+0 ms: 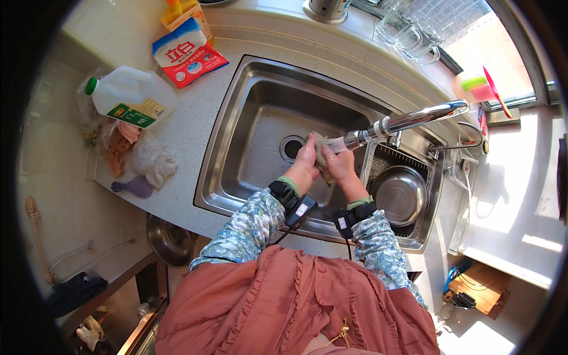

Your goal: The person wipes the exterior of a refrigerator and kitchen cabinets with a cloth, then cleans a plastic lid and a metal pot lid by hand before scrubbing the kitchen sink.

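Note:
Both of my hands are over the large stainless-steel sink basin (pixel 262 146), close together under the running faucet (pixel 390 124). Between them is a wet, greyish-brown cloth (pixel 320 153), bunched up. My left hand (pixel 306 160) grips it from the left, and my right hand (pixel 339 166) holds its right side. Water from the spout (pixel 355 140) falls onto the cloth and my right hand. Just left of my left hand lies the dark drain (pixel 291 148) in the basin floor. Part of the cloth is hidden by my fingers.
Right of the basin, a metal bowl (pixel 399 195) sits over a rack in a smaller basin. A detergent bag (pixel 188 53), a plastic jug (pixel 133 95) and a whitish cloth (pixel 155 157) occupy the left counter. Glass mugs (pixel 412 37) stand by the window.

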Tool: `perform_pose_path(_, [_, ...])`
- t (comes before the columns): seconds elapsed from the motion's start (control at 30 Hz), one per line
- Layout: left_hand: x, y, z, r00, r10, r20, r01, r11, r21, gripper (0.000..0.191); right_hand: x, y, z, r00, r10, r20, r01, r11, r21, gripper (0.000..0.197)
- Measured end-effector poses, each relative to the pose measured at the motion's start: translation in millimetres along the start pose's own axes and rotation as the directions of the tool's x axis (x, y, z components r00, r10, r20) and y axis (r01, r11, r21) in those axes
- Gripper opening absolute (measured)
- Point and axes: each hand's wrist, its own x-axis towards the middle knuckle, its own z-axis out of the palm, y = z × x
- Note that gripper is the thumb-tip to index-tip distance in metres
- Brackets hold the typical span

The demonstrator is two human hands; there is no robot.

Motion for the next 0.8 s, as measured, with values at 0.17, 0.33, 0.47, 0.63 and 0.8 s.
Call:
perform_pose_path(0.17, [-30, 5, 7, 0.997, -0.075, -0.025, 0.078, 0.984, 0.16, 0.049, -10, -34, 7, 0.987, 0.134, 0.092, -0.141, 0.987, 0.072, 0.028])
perform_pose_path(0.33, [-22, -9, 12, 0.988, -0.053, -0.145, 0.073, 0.988, 0.136, 0.043, 11, 8, -3, 0.98, 0.153, -0.127, -0.17, 0.975, -0.143, 0.023])
perform_pose_path(0.47, [-30, -5, 25, 0.994, -0.036, -0.101, 0.046, 0.994, 0.094, 0.043, 11, 20, -9, 0.979, 0.171, -0.109, -0.163, 0.984, 0.074, 0.02])
perform_pose_path(0.63, [-14, 4, 6, 0.996, -0.091, 0.003, 0.091, 0.995, -0.034, 0.041, -7, -24, 9, 0.991, 0.123, 0.052, -0.132, 0.97, 0.205, 0.023])
perform_pose_path(0.8, [-7, -3, 5, 1.0, -0.004, -0.008, 0.004, 0.997, 0.08, 0.03, 1, 15, -1, 0.997, 0.079, -0.02, -0.081, 0.984, -0.159, 0.03])
